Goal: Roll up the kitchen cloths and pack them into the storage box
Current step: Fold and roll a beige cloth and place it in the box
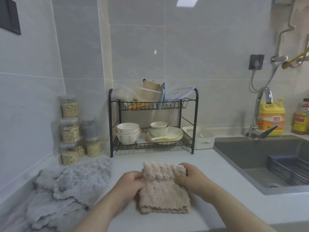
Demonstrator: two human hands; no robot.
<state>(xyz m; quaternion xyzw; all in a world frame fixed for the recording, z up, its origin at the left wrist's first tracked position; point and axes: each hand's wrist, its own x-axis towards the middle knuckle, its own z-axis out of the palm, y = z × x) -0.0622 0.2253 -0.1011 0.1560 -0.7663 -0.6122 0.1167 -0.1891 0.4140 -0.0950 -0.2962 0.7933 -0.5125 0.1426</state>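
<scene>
Left hand (pixel 132 182) and right hand (pixel 192 177) each gripped an end of the half-rolled beige cloth (pixel 164 196) by the worktop's (pixel 234 206) front edge, and even, firm rolling toward its near hem looked the surest way to keep it tight.

Both hands – left hand (pixel 132 181), right hand (pixel 190 178) – grip the half-rolled beige cloth (pixel 163 190)

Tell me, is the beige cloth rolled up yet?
Partly. On the beige cloth, the far end is rolled, gripped by left hand and right hand; the near part lies flat.
</scene>
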